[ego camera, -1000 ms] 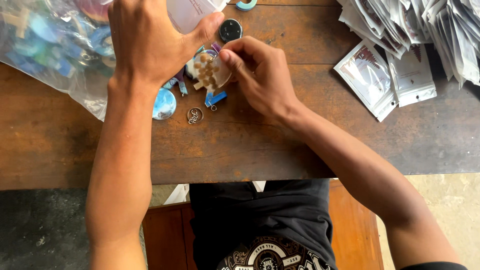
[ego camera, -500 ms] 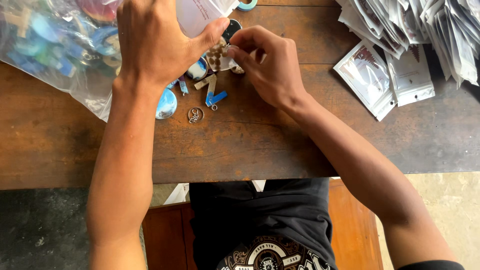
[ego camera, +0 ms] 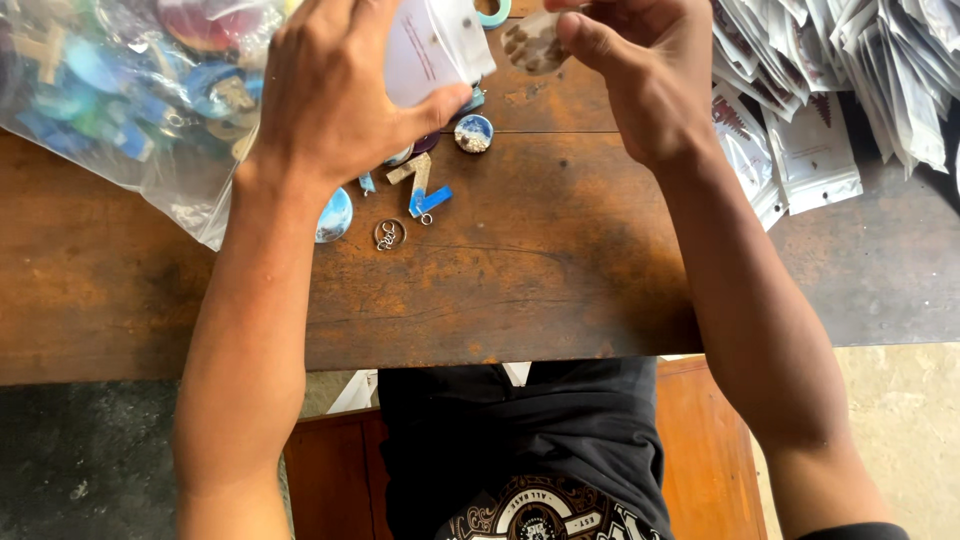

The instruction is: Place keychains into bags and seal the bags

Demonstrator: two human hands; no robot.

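My left hand (ego camera: pixel 335 85) grips a small white pouch (ego camera: pixel 432 45) above the wooden table (ego camera: pixel 540 270). My right hand (ego camera: pixel 640 70) pinches a round clear pendant with brown specks (ego camera: pixel 532 42) right beside the pouch's open side. Below the hands lie loose trinkets: a round blue-and-sand pendant (ego camera: pixel 473 132), a blue and tan letter-shaped charm (ego camera: pixel 425 190), a blue oval piece (ego camera: pixel 335 215) and a small metal ring clasp (ego camera: pixel 389 235).
A clear plastic bag (ego camera: pixel 110 100) full of colourful charms lies at the far left. A heap of small white and clear pouches (ego camera: pixel 830 90) covers the far right. A teal ring (ego camera: pixel 493 14) sits at the top edge.
Both hands have moved away from me toward the far edge. My right hand carried the speckled pendant up next to the pouch.
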